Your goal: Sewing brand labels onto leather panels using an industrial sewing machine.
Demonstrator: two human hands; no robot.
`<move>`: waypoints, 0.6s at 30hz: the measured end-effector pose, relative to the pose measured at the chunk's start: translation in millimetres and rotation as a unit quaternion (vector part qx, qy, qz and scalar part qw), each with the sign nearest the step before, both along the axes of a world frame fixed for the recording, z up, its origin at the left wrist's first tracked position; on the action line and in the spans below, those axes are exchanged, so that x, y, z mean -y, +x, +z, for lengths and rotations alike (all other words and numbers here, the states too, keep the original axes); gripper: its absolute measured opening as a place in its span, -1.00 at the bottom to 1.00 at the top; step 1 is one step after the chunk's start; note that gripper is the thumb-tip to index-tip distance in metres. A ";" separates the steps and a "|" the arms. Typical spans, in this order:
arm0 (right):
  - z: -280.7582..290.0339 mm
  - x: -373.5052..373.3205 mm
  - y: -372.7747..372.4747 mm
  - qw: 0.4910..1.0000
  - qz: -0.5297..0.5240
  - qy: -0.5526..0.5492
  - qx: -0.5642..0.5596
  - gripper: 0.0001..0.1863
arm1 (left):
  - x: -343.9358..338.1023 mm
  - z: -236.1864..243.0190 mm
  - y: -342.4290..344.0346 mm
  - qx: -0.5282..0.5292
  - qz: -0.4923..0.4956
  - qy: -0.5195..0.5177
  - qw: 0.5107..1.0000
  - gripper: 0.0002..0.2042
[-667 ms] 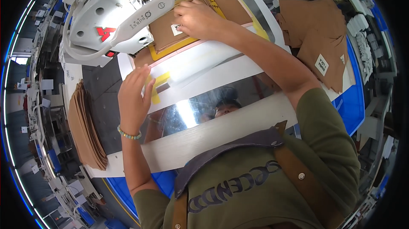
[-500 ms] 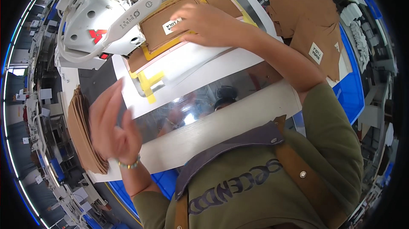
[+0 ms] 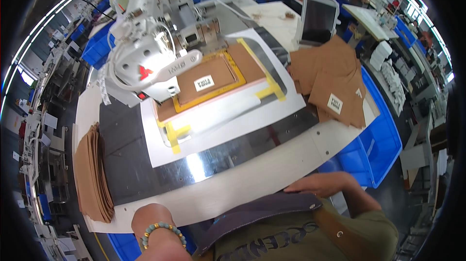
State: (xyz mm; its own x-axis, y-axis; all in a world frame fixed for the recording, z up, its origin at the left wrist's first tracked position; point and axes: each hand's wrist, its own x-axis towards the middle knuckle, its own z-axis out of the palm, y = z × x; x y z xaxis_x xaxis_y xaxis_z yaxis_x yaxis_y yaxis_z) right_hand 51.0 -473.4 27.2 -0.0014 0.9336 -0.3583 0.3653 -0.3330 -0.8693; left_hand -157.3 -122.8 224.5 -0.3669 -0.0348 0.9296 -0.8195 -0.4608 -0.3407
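My left hand (image 3: pixel 151 215), with a beaded bracelet at the wrist, is low at the table's front edge; its fingers are hidden. Near the front edge on the right is my right hand (image 3: pixel 320 183), beside the dark apron (image 3: pixel 262 210), its fingers mostly out of sight. Both hands are away from the brown fabric piece (image 3: pixel 189 87), which lies inside a yellow frame (image 3: pixel 241 77) beside the white sewing machine head (image 3: pixel 131 62). A white label (image 3: pixel 204 83) sits on that fabric. Under the frame extends a white sheet (image 3: pixel 160 151) with yellow tape strips.
A stack of brown fabric pieces (image 3: pixel 90 178) hangs over the table's left side. More brown pieces (image 3: pixel 335 84) lie piled at the right, one bearing a white label. Blue bins (image 3: pixel 381 149) stand beside and below the table. A dark screen (image 3: pixel 318 19) stands behind the pile.
My right hand has left the labelled fabric in the frame and drawn back to the front edge. My left hand has lowered. The view has tilted up, showing more of the machine and room.
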 end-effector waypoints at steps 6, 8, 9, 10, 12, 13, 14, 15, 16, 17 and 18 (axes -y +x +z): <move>-38.1 10.4 -43.9 0.989 -0.119 0.026 0.088 -0.46 | 7.3 12.1 -1.8 0.310 0.254 -0.140 0.906 -0.53; -51.9 9.8 -44.3 0.986 -0.137 -0.011 0.097 -0.47 | 31.2 20.6 5.2 0.293 0.133 -0.112 0.940 -0.54; -58.6 7.5 -46.3 0.985 -0.135 -0.014 0.110 -0.51 | 37.4 23.5 9.7 0.292 0.132 -0.111 0.941 -0.54; -64.9 1.5 -48.3 0.984 -0.128 -0.017 0.123 -0.55 | 41.3 25.0 11.9 0.283 0.112 -0.110 0.946 -0.55; -72.9 -12.0 -49.4 0.981 -0.138 0.001 0.137 -0.58 | 47.1 22.6 23.2 0.256 0.069 -0.112 0.958 -0.56; -76.8 -13.8 -53.1 0.977 -0.151 0.015 0.150 -0.61 | 50.8 18.0 28.5 0.233 0.048 -0.119 0.964 -0.57; -79.5 -14.6 -48.1 0.978 -0.147 0.031 0.146 -0.64 | 53.6 11.5 35.2 0.207 0.027 -0.129 0.969 -0.57; -82.3 -12.7 -46.4 0.979 -0.145 0.042 0.134 -0.66 | 57.0 2.3 37.6 0.171 0.007 -0.145 0.974 -0.57; -86.7 -10.8 -45.4 0.982 -0.145 0.025 0.120 -0.68 | 61.9 -8.3 36.1 0.133 -0.010 -0.163 0.978 -0.57; -78.4 -7.9 -47.4 0.975 -0.179 0.047 0.123 -0.68 | 68.4 -29.1 42.8 0.083 -0.040 -0.189 0.978 -0.56; -69.4 -8.9 -46.5 0.977 -0.187 -0.012 0.101 -0.67 | 69.1 -61.3 38.0 0.009 0.013 -0.183 0.983 -0.54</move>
State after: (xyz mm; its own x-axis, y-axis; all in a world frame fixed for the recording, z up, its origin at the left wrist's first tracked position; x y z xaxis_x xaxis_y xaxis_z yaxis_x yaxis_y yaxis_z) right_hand 4.6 -464.5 -42.2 0.4113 0.8469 -0.3370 0.3779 -0.4949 -0.7825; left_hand -119.3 -191.9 163.2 -0.3873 0.2917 0.8746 -0.8010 -0.5761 -0.1626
